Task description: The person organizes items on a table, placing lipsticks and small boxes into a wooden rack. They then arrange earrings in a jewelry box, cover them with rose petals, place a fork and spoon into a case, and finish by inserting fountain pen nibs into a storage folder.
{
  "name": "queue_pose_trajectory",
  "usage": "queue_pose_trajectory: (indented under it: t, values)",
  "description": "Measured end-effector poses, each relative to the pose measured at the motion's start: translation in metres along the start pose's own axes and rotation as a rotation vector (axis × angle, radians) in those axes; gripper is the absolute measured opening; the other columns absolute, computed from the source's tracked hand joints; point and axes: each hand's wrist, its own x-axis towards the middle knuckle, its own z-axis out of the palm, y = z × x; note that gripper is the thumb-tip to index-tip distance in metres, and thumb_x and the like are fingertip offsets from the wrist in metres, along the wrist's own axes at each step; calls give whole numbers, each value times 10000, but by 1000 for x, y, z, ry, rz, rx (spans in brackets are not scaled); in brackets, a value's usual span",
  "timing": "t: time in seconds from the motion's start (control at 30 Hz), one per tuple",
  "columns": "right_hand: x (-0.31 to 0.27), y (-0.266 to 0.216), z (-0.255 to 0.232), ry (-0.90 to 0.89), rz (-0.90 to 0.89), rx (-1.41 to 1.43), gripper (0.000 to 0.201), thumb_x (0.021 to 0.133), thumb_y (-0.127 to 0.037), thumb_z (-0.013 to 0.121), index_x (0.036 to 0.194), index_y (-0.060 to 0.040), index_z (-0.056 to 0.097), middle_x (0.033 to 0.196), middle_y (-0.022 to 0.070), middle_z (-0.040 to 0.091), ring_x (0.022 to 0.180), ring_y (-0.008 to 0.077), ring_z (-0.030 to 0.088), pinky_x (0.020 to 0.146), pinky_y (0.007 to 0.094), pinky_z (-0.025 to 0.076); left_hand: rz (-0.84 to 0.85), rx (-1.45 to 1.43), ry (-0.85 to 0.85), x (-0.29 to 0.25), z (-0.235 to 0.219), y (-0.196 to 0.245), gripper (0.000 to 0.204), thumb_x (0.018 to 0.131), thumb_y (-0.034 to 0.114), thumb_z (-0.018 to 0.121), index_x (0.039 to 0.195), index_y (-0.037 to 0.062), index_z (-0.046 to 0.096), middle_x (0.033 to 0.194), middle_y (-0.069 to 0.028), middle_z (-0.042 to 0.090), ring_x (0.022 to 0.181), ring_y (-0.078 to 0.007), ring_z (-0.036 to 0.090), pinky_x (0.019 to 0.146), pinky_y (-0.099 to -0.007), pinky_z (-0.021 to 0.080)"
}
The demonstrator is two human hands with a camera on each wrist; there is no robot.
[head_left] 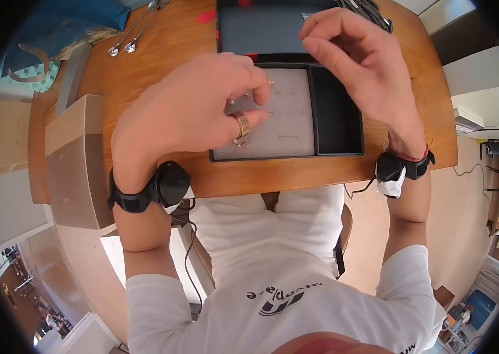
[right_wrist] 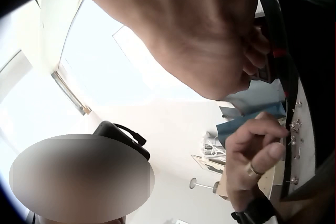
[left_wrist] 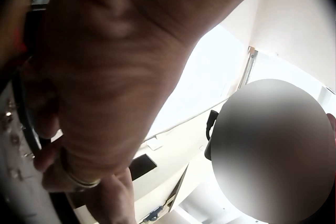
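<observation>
My left hand (head_left: pixel 193 103), with a gold ring, hangs over the left part of a grey pad (head_left: pixel 294 124) in a black box. Its thumb and index finger are bent and apart, and no held item shows between them. Small shiny jewellery pieces (head_left: pixel 245 143) sit on the pad near the thumb, partly hidden by the hand. Above the box's back right area is my right hand (head_left: pixel 367 65), thumb and index tips close together; whether something tiny is between them cannot be told. In the right wrist view, the left hand (right_wrist: pixel 252 155) is beside the pad's jewellery (right_wrist: pixel 294 140).
The box's black side compartment (head_left: pixel 337 112) lies right of the pad, and its dark lid (head_left: pixel 267 35) behind. Two long spoons (head_left: pixel 131 46) lie at the back left, near a blue bag (head_left: pixel 66 29). A brown cardboard box (head_left: pixel 75 165) stands at the table's left edge. Dark cables (head_left: pixel 373 12) lie back right.
</observation>
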Motion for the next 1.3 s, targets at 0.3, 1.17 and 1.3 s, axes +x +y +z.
queue_pose_trajectory:
  t: [0.3, 1.17, 1.3]
  values:
    - [1, -9, 5, 61, 203, 227, 89, 1014, -26, 734, 976, 0, 659, 882, -12, 690, 763, 21, 589, 647, 200, 491, 10, 6, 9, 1, 0, 4, 62, 954, 1, 723, 985, 19, 672, 868, -60, 577, 815, -193, 546, 702, -338, 460]
    - [-1, 3, 0, 88, -114, -24, 92, 996, -52, 675, 982, 37, 656, 782, 94, 654, 699, 154, 594, 649, 309, 491, 85, -2, -199, -3, 14, 22, 224, 932, -75, 700, 1132, 19, 742, 933, -121, 660, 800, -282, 659, 680, -357, 521]
    - [-2, -1, 4, 114, -116, -35, 93, 1000, -55, 673, 982, 35, 660, 784, 92, 657, 705, 149, 601, 648, 309, 498, 16, -65, -197, -4, 17, 24, 289, 923, -94, 693, 1182, 31, 719, 922, -115, 642, 779, -266, 638, 675, -344, 521]
